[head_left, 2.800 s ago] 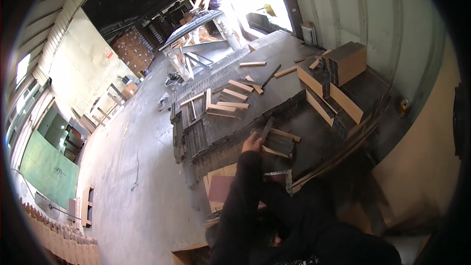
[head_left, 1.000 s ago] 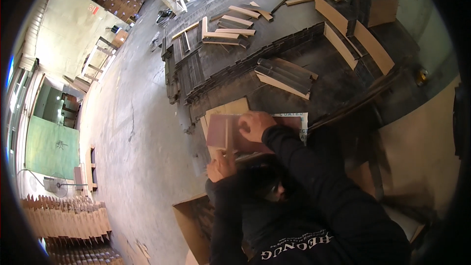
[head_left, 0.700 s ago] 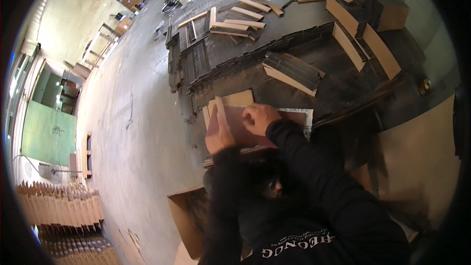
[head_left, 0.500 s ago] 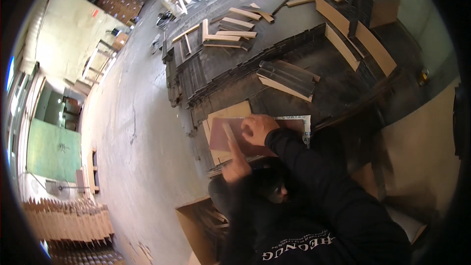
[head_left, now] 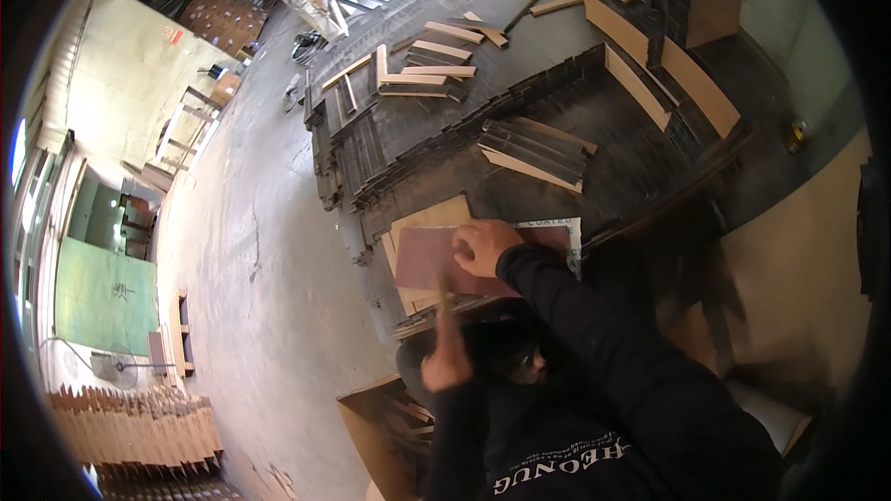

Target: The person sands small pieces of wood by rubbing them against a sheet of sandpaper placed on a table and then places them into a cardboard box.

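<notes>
A reddish-brown sandpaper sheet (head_left: 425, 258) lies grit side up over pale wooden boards (head_left: 436, 212) near me. White printed backing shows along its right end. My right hand (head_left: 483, 247) rests on the sheet with its fingers curled in and pressed against it. At the sheet's near edge, a thin wooden strip (head_left: 445, 291) stands up from my left hand (head_left: 446, 362). That hand is closed around the strip's lower end. Motion blurs the strip and the fingers, so the exact grip is unclear.
Dark stacked strips (head_left: 408, 176) form a stepped ledge beyond the boards. Loose wooden strips (head_left: 436, 70) lie scattered on the dark surface, with a small bundle (head_left: 536, 154) closer. Curved wooden pieces (head_left: 691, 83) stand at the far right. A cardboard box (head_left: 371, 431) holding offcuts sits below.
My left hand has drawn back toward me, bringing the wooden strip from the middle of the sandpaper to its near edge. My right hand stays on the sheet.
</notes>
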`<action>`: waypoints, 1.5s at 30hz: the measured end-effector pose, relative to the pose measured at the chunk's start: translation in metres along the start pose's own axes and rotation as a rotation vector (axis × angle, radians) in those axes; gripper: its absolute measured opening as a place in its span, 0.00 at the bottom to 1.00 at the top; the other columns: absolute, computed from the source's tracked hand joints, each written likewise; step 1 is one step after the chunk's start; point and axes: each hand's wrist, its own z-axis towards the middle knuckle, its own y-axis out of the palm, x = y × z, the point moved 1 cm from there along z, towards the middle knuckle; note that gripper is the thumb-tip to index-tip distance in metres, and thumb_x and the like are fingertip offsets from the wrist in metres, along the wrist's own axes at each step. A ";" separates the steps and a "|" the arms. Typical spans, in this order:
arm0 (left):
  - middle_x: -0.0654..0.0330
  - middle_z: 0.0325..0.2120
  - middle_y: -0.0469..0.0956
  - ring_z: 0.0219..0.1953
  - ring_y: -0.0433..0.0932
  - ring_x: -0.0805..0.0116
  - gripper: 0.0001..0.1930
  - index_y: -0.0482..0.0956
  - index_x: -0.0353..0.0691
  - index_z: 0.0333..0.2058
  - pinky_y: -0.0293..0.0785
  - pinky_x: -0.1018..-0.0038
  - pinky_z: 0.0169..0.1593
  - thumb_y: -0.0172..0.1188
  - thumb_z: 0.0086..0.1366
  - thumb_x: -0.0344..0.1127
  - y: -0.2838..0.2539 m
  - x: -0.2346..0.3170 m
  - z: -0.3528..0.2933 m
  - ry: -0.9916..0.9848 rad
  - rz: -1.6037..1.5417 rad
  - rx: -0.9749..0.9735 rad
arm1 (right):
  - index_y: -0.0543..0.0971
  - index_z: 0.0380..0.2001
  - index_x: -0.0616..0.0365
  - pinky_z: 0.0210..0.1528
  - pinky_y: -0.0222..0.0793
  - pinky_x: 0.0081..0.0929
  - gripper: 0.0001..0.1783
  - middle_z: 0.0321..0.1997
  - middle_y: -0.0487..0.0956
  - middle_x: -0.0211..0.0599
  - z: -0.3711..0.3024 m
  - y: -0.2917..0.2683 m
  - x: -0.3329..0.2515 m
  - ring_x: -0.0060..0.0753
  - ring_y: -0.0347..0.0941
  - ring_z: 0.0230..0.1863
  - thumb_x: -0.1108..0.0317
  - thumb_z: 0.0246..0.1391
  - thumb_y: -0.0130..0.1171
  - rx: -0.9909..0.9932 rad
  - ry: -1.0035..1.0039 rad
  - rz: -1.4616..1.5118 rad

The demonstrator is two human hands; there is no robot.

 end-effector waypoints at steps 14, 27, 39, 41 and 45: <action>0.48 0.40 0.70 0.41 0.71 0.54 0.22 0.68 0.35 0.46 0.69 0.66 0.43 0.58 0.51 0.32 -0.045 0.041 0.060 0.155 -0.251 0.348 | 0.74 0.23 0.51 0.32 0.67 0.36 0.08 0.25 0.75 0.38 -0.001 -0.001 0.003 0.42 0.72 0.30 0.62 0.37 0.58 -0.024 0.001 0.051; 0.63 0.51 0.67 0.53 0.64 0.63 0.19 0.68 0.46 0.51 0.59 0.64 0.54 0.45 0.58 0.34 -0.001 0.209 0.214 0.751 0.110 0.226 | 0.57 0.59 0.43 0.61 0.30 0.66 0.26 0.64 0.54 0.43 0.059 -0.027 0.031 0.58 0.44 0.64 0.53 0.58 0.38 -0.107 0.615 -0.839; 0.54 0.28 0.73 0.29 0.73 0.50 0.07 0.72 0.44 0.31 0.69 0.58 0.31 0.52 0.54 0.36 -0.105 0.117 0.163 0.083 -0.198 0.547 | 0.76 0.30 0.54 0.40 0.68 0.40 0.13 0.34 0.76 0.45 -0.001 -0.006 0.001 0.49 0.71 0.38 0.59 0.42 0.56 -0.177 0.050 0.102; 0.55 0.31 0.74 0.31 0.74 0.51 0.08 0.72 0.44 0.33 0.70 0.59 0.33 0.51 0.54 0.37 -0.072 0.057 0.163 -0.065 -0.026 0.357 | 0.76 0.30 0.54 0.39 0.69 0.35 0.13 0.34 0.76 0.41 0.001 0.010 -0.006 0.44 0.72 0.37 0.59 0.42 0.58 -0.147 0.033 0.055; 0.54 0.30 0.73 0.31 0.74 0.53 0.11 0.72 0.47 0.36 0.70 0.62 0.32 0.51 0.55 0.42 -0.023 0.024 0.148 0.161 0.035 0.333 | 0.75 0.30 0.53 0.36 0.69 0.33 0.13 0.31 0.76 0.37 0.000 0.006 -0.002 0.39 0.73 0.34 0.58 0.42 0.58 -0.082 -0.002 -0.033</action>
